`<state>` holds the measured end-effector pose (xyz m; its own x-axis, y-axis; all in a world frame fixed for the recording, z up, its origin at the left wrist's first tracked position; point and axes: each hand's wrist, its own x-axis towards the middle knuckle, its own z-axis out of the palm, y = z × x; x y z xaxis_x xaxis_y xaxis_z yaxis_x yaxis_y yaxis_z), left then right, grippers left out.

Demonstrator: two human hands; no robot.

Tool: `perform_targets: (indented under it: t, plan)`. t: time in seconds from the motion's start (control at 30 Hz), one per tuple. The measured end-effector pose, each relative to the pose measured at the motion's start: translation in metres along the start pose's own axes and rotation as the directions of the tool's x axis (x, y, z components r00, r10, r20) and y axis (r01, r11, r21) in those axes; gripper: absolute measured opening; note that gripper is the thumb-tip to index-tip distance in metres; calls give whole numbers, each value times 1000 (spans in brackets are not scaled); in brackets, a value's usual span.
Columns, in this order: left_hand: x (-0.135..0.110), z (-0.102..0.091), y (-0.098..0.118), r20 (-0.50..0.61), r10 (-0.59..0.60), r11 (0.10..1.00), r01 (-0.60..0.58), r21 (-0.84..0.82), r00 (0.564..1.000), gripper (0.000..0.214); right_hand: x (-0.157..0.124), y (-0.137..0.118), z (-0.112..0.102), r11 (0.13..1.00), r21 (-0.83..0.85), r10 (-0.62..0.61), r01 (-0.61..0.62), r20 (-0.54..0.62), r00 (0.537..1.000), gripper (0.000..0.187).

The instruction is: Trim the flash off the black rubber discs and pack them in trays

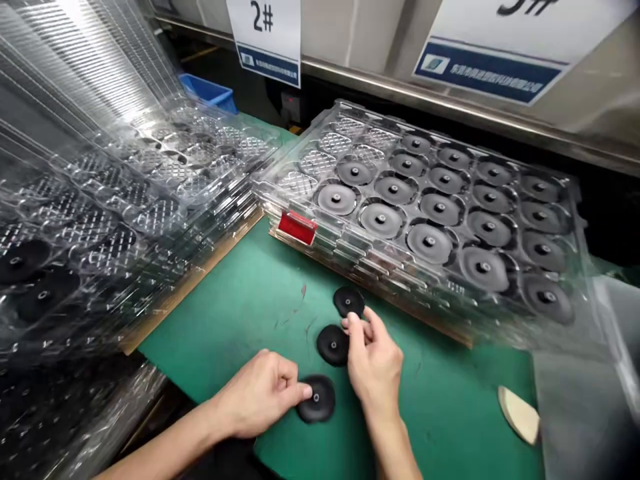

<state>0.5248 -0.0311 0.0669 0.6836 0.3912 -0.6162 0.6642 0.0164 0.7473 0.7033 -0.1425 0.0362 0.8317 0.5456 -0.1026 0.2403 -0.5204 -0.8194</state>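
Action on the green surface (210, 320) just below the stacked clear plastic trays (400, 213): three black discs in a line running away from them! Left hand (257, 393), fingers curled, fingertips on the rim of the disc farthest from the trays (316, 399), no firm grip visible. Right hand (375, 360), fingers bunched against the disc nearest the trays (349, 301); can't tell whether it's grasping. Middle disc (333, 345) sits between them, just beside that hand!
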Motion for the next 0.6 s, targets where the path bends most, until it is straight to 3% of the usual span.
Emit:
perform_targets:
  t: [0.1,0.2,0.3,0.37,0.47,0.6]
  plan:
    - [-11,9,-13,-123,78,990,-91,-105,989,46,-29,14,-22,998,49,-30,33,-74,997,65]
    - [-33,20,-27,-260,105,945,-178,-275,960,47,-94,9,-39,995,36,-85,91,-134,987,57]
    - [-70,35,-36,-395,124,864,-295,-408,910,48,-191,-9,-37,973,28,-231,230,22,973,36]
    - [-98,47,-40,-451,148,813,-368,-451,880,47,-253,-18,-27,940,65,-341,334,197,919,30]
    - [-143,64,-46,-460,212,762,-441,-474,862,49,-310,-22,-18,948,154,-302,277,173,938,29]
    - [-197,70,-56,-339,395,735,-515,-441,854,44,-328,-27,-29,951,270,-182,150,97,978,50]
